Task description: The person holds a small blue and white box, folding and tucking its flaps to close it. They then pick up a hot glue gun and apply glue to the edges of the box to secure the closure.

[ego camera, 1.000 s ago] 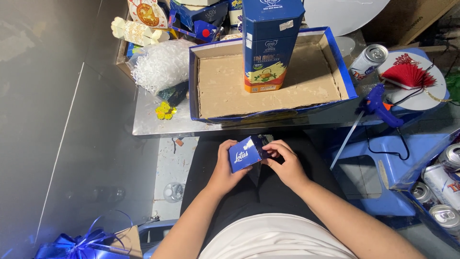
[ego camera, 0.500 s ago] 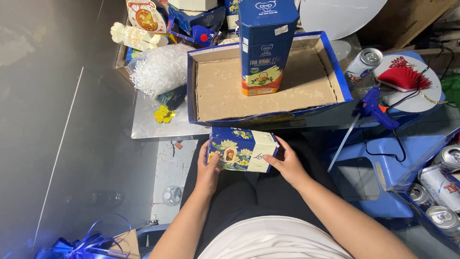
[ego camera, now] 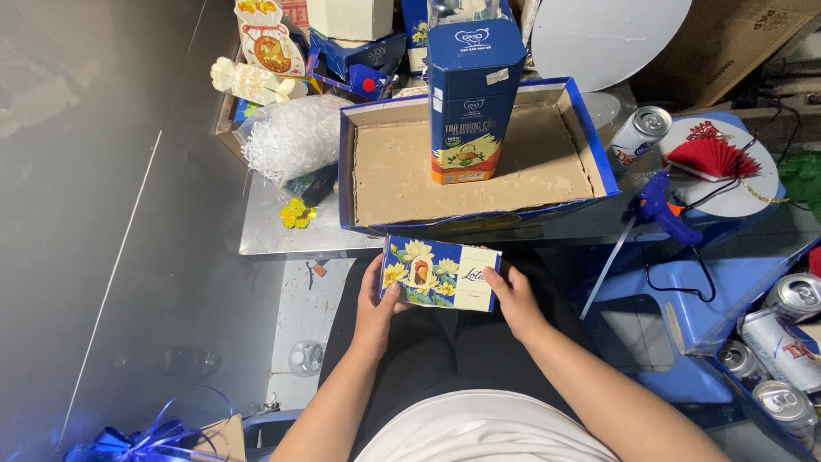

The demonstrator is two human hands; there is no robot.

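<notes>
I hold a small flat box point(ego camera: 440, 273), blue and cream with yellow flowers printed on it, level over my lap. My left hand point(ego camera: 376, 301) grips its left end and my right hand point(ego camera: 516, 299) grips its right end. Just beyond it stands a wide shallow blue tray box point(ego camera: 599, 154) with a brown cardboard floor. A tall dark blue carton point(ego camera: 472, 103) stands upright inside that tray, near its back middle.
White shredded filler in a bag point(ego camera: 291, 137) and a yellow flower ornament point(ego camera: 297, 212) lie left of the tray. A blue glue gun point(ego camera: 660, 205), a drink can point(ego camera: 640, 133) and a red paper fan point(ego camera: 711, 158) sit right. Several cans point(ego camera: 782, 342) fill a bin at lower right.
The small box was held upright and edge-on between both hands; it has been turned flat, its flowered face up, and lifted a little toward the tray.
</notes>
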